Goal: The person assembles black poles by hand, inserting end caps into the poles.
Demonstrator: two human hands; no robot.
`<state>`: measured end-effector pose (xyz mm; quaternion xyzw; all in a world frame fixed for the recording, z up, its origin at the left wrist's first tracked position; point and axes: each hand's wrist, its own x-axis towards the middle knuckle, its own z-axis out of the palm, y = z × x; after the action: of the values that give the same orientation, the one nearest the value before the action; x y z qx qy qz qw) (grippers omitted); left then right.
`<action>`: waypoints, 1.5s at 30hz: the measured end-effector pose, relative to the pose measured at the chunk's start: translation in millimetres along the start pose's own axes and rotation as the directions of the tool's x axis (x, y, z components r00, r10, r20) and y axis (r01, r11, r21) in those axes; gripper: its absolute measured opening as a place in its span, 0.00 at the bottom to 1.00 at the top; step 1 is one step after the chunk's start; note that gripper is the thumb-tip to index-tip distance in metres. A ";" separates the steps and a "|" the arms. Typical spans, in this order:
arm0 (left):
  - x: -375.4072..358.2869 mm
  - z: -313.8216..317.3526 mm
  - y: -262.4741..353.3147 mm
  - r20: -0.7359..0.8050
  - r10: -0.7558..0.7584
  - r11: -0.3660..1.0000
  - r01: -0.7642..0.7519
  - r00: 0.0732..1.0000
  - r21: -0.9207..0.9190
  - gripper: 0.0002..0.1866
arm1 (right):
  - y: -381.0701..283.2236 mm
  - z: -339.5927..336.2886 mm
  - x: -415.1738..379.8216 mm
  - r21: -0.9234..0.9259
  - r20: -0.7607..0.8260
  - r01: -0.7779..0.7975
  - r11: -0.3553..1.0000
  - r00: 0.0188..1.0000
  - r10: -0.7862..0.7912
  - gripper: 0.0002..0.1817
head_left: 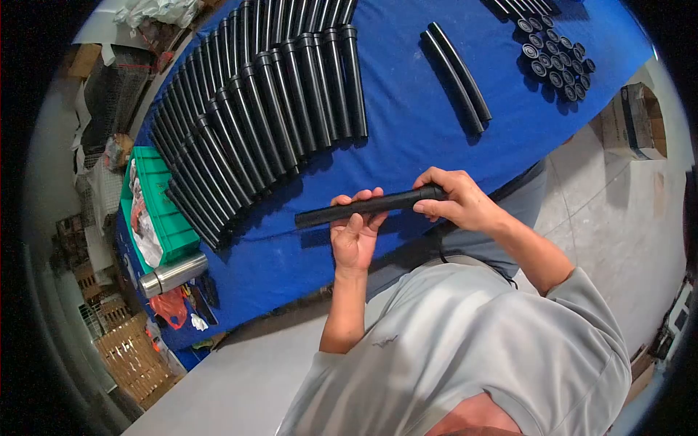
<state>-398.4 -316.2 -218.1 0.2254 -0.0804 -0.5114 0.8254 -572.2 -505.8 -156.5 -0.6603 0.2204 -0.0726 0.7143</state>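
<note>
A black plastic tube [327, 215] lies nearly level in front of my body, above the near edge of the blue-covered table. Fingers and thumb of my left hand [354, 243] close around its middle from below. At the tube's wider right end, my right hand [459, 202] grips a black cap or collar [432, 192], partly hidden by the fingers. Farther off on the cloth lie two loose black tubes [458, 76], side by side. Small round black caps [556, 58] are grouped at the far right.
Rows of black tubes with wider ends [269, 109] cover the table's left side. By them stand a green plastic crate [171, 218], a steel flask [174, 274] and a red plastic bag [169, 307]. A cardboard box [636, 120] sits on the floor at right.
</note>
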 end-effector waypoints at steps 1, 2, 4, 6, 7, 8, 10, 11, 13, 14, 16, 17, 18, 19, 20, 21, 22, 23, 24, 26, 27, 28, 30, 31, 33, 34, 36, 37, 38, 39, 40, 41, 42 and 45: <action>0.2 -0.5 -0.2 0.003 0.003 1.000 -0.003 1.000 0.004 0.18 | -1.3 -1.4 0.5 -0.045 0.014 0.025 0.999 1.000 -0.024 0.14; 0.7 -0.8 -0.4 0.008 0.005 1.000 -0.005 1.000 0.007 0.18 | -0.7 -0.6 0.7 -0.049 0.004 0.036 0.998 0.999 -0.036 0.14; 0.2 -1.2 -1.0 0.013 0.014 1.000 -0.014 1.000 0.017 0.18 | 2.2 1.9 0.7 -0.057 -0.016 0.058 0.997 0.998 -0.059 0.14; 0.8 0.5 -0.6 0.011 0.017 1.000 -0.017 1.000 0.017 0.18 | 2.6 1.8 1.0 -0.055 -0.023 0.036 0.998 0.999 -0.037 0.13; 0.8 3.3 -0.2 0.005 0.015 1.000 -0.016 1.000 0.013 0.18 | 3.1 2.1 1.0 -0.053 -0.026 0.025 0.998 0.999 -0.026 0.13; 0.3 4.8 0.2 -0.002 0.012 1.000 -0.012 1.000 0.010 0.18 | 4.0 3.0 0.6 -0.018 -0.031 0.008 1.000 0.999 -0.008 0.14; -0.9 1.4 1.3 0.011 -0.002 1.000 0.002 1.000 0.000 0.18 | 6.0 4.7 -0.3 0.050 -0.041 -0.024 0.998 0.999 0.026 0.15; 0.4 0.1 1.8 0.022 -0.007 1.000 0.007 1.000 -0.006 0.18 | 9.8 5.9 0.1 0.079 -0.093 0.053 0.995 0.995 -0.046 0.17; 0.6 -1.0 2.4 0.033 -0.003 1.000 0.004 0.999 -0.018 0.17 | 16.8 8.5 -0.5 0.142 -0.141 0.125 0.982 0.984 -0.105 0.19; 0.3 -1.3 2.4 0.038 -0.001 1.000 0.002 0.999 -0.024 0.17 | 17.6 8.3 -1.3 0.179 -0.138 0.120 0.976 0.986 -0.096 0.19; 1.3 -0.3 3.4 0.045 -0.003 1.000 0.004 0.999 -0.028 0.17 | 12.1 2.4 -5.1 0.271 -0.015 -0.061 0.961 0.998 0.067 0.21; 1.5 0.3 3.3 0.048 -0.005 1.000 0.007 0.999 -0.029 0.17 | 12.0 3.0 -4.7 0.301 -0.016 -0.086 0.950 0.995 0.095 0.20; 0.7 0.4 2.6 0.037 -0.007 1.000 0.008 0.999 -0.019 0.16 | 11.4 5.1 -3.4 0.331 -0.017 -0.111 0.937 0.992 0.123 0.19; 0.3 0.5 2.3 0.027 -0.008 1.000 0.009 1.000 -0.009 0.16 | 10.9 6.4 -2.6 0.361 -0.016 -0.134 0.923 0.989 0.150 0.19; 0.5 0.8 2.5 0.018 -0.009 1.000 0.009 1.000 0.004 0.16 | 10.9 6.6 -2.6 0.379 -0.019 -0.136 0.915 0.988 0.155 0.18; 0.6 1.1 2.7 0.010 -0.004 1.000 0.004 1.000 0.008 0.16 | 11.1 7.1 -2.4 0.398 -0.020 -0.138 0.907 0.987 0.159 0.18; 0.6 1.2 2.1 0.002 0.000 1.000 0.000 1.000 0.012 0.16 | 11.6 7.6 -2.3 0.416 -0.023 -0.138 0.899 0.986 0.163 0.17; 0.5 1.0 1.5 -0.005 0.002 1.000 -0.002 1.000 0.015 0.15 | 11.7 8.9 -2.4 0.409 -0.029 -0.130 0.903 0.988 0.155 0.17; 0.4 0.9 1.4 -0.010 0.007 1.000 -0.007 1.000 0.017 0.15 | 11.1 10.7 -2.7 0.402 -0.038 -0.119 0.908 0.988 0.147 0.16; -0.5 0.6 1.0 -0.017 0.012 1.000 -0.012 1.000 0.017 0.16 | 10.6 14.2 -3.7 0.386 -0.077 -0.084 0.919 0.989 0.123 0.15; -1.1 0.0 0.6 -0.011 0.010 1.000 -0.010 1.000 0.011 0.15 | 11.3 17.3 -3.7 0.379 -0.103 -0.060 0.924 0.989 0.107 0.15; -1.3 -1.0 0.5 -0.005 0.011 1.000 -0.011 1.000 0.005 0.15 | 12.9 19.1 -3.7 0.370 -0.128 -0.036 0.928 0.988 0.089 0.14; -1.3 -1.6 1.0 0.000 0.013 1.000 -0.013 1.000 -0.005 0.15 | 17.2 20.3 -3.3 0.392 -0.131 -0.010 0.920 0.989 0.066 0.14; -1.0 -1.2 1.5 -0.001 0.012 1.000 -0.012 1.000 -0.010 0.16 | 17.1 20.9 -2.7 0.413 -0.132 -0.012 0.911 0.989 0.073 0.14; -1.5 -2.0 2.9 -0.020 0.010 1.000 -0.011 1.000 -0.016 0.17 | 20.5 23.0 -2.0 0.439 -0.130 0.004 0.899 0.990 0.059 0.14; -3.2 -3.3 3.3 -0.032 0.006 1.000 -0.007 0.999 -0.022 0.17 | 23.5 24.3 -2.7 0.440 -0.134 0.026 0.898 0.990 0.037 0.14; -3.4 -1.9 3.3 -0.039 0.005 1.000 -0.004 0.999 0.023 0.18 | 21.7 23.2 -2.7 0.363 -0.133 0.029 0.931 0.991 0.022 0.15; -2.9 5.3 3.8 -0.048 -0.004 0.999 0.006 0.999 0.034 0.19 | 19.9 21.9 -3.1 0.094 -0.200 0.174 0.980 0.968 -0.153 0.17; -1.8 10.4 4.2 -0.056 -0.014 0.999 0.017 0.998 0.044 0.19 | 16.8 20.1 -3.5 -0.191 -0.218 0.288 0.938 0.920 -0.327 0.18; -1.8 1.1 3.8 -0.025 -0.022 0.999 0.023 0.999 0.041 0.19 | 12.2 18.3 -5.6 -0.224 -0.194 0.327 0.918 0.908 -0.371 0.20; -2.9 -9.0 4.3 -0.003 -0.029 0.999 0.029 1.000 0.041 0.20 | 8.4 17.4 -7.8 -0.249 -0.166 0.361 0.899 0.898 -0.407 0.21; -3.2 -7.7 5.7 0.012 -0.028 0.999 0.028 1.000 0.022 0.20 | -0.1 14.7 -11.6 -0.206 -0.122 0.302 0.931 0.936 -0.330 0.22; -2.7 -8.7 6.0 0.023 -0.035 0.999 0.035 0.999 0.016 0.20 | -7.5 10.8 -13.3 -0.200 -0.086 0.241 0.950 0.961 -0.262 0.23; -3.8 -6.3 6.2 0.010 -0.044 0.999 0.044 0.999 0.019 0.18 | -9.0 7.6 -11.7 0.025 -0.042 0.048 0.999 0.998 -0.047 0.21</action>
<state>-392.9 -308.8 -220.5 0.2320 -0.0846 -0.5298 0.8113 -577.8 -495.3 -145.0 -0.6544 0.2184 -0.1062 0.7161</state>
